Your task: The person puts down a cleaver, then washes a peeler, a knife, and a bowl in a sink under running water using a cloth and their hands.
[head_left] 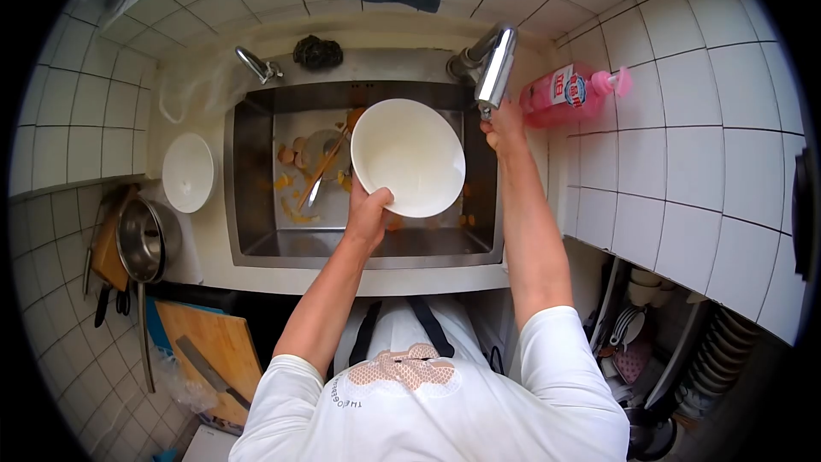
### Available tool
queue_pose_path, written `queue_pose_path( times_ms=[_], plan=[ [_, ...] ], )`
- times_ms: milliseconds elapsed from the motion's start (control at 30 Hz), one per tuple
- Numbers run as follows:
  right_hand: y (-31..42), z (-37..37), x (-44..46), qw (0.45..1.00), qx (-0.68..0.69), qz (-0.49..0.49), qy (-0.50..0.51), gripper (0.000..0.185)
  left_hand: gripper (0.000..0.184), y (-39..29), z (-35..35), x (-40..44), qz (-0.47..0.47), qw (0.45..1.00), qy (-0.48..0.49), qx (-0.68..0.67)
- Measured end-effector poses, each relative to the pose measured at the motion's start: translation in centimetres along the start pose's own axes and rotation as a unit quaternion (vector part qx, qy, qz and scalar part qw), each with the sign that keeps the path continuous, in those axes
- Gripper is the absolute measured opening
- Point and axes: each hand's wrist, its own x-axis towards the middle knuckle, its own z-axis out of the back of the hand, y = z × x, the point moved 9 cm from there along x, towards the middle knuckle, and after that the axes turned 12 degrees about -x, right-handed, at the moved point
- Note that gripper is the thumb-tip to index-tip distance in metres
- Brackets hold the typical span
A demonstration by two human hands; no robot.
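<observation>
My left hand (368, 216) grips the lower rim of a white bowl (409, 158), thumb on its inner side. The bowl is tilted over the sink (256, 248), and its inside faces me. At the right rear corner of the sink, the fingers of my right hand (505, 124) are curled at the near end of the chrome faucet (496, 73); part of that grip is hidden. Below the bowl, the sink holds chopsticks (323, 173), eggshells (289, 154) and orange-yellow scraps (295, 212). No water stream can be made out.
A pink pump bottle (564, 94) lies right of the faucet. Left of the sink are a white plate or bowl (189, 173) and a hanging metal pan (141, 239). A dark scrubber (317, 52) and a small tap (256, 64) line the back. A knife (205, 368) and cutting board (231, 334) stand lower left.
</observation>
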Motion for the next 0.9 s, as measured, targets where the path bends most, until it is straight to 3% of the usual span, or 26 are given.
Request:
queue_pose_path(
  times_ms=[667,867,900],
  plan=[
    [0.8,0.4,-0.7,1.000,-0.010,0.000,-0.004,0.012,0.071,-1.3,-1.9,0.9,-0.063,0.998,0.006,0.004],
    [-0.4,1.3,-1.1,0.998,-0.055,0.008,0.032,0.027,0.070,-0.5,-1.3,1.0,-0.046,0.999,-0.013,0.013],
    [0.3,2.7,-1.6,0.983,-0.140,0.112,-0.033,0.039,0.070,-0.4,-1.0,1.2,-0.047,0.999,-0.015,0.012]
  ],
)
